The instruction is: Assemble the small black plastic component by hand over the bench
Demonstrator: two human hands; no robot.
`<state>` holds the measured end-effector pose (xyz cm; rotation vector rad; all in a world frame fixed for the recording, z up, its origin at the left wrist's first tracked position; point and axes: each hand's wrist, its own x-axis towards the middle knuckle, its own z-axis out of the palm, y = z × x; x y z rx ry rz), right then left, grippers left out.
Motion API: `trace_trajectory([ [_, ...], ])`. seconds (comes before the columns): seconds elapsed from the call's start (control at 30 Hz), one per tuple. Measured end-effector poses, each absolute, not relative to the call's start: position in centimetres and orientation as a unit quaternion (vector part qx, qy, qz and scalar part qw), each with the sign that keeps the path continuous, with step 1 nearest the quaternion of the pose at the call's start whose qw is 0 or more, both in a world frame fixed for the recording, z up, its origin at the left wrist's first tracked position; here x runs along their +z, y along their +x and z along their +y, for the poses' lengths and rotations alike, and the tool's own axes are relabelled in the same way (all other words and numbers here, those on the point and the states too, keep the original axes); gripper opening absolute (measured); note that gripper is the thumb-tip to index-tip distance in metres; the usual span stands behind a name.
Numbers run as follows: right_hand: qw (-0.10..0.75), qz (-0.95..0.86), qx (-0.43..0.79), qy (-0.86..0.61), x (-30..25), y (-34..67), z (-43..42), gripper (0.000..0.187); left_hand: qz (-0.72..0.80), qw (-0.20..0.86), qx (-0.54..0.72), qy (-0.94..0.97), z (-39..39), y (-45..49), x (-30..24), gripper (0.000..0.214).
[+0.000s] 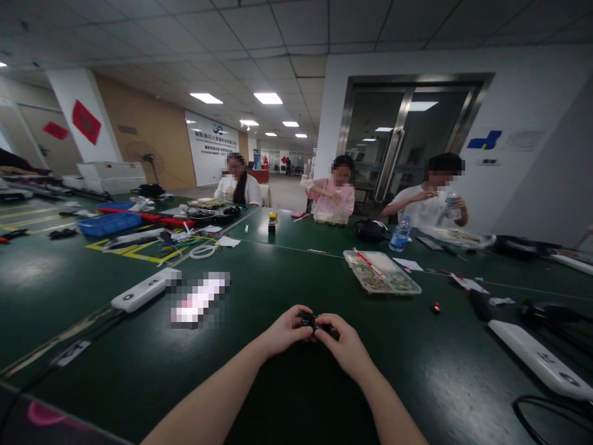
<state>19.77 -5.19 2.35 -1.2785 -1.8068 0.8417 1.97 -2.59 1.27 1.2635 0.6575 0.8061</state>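
A small black object (309, 321) is held between my two hands, a little above the dark green tabletop (296, 272). The thumb and fingers of my left hand (288, 332) close on its left side. From the right, my right hand (341, 343) pinches it with thumb and forefinger. Fingers cover most of it, so its exact kind cannot be made out. To the left of my hands lies a blurred, bright-screened phone (200, 300). A clear plastic container (407, 285) with a red-and-white strip on top sits beyond my right hand.
White oblong devices lie at left (146, 290) and right (540, 358), with black cables. A small red-topped item (435, 307), a water bottle (401, 235), a blue tray (109, 224) and a small yellow-and-black item (272, 224) are on the table. Several people sit across it.
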Motion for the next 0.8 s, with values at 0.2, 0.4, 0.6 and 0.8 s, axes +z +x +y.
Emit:
trace_trajectory([
  [0.2, 0.413, -0.687, 0.326, -0.501, 2.1, 20.0, -4.8, 0.016, 0.303, 0.667, 0.362, 0.577, -2.6, 2.0, 1.3, 0.038],
  [0.4, 0.507, -0.596, 0.389, -0.486, 2.4, 21.4, -4.1, 0.032, 0.314, 0.663, 0.382, 0.562, -2.4, 1.9, 1.2, 0.04],
  [0.6, 0.531, -0.558, 0.418, -0.482, 3.1, 22.3, -4.2, 0.036, 0.311, 0.655, 0.39, 0.568, -2.6, 1.6, 1.6, 0.042],
  [0.8, 0.552, -0.539, 0.397, -0.497, 3.4, 23.0, -4.1, 0.039, 0.33, 0.651, 0.379, 0.569, -2.7, 1.6, 2.1, 0.044],
])
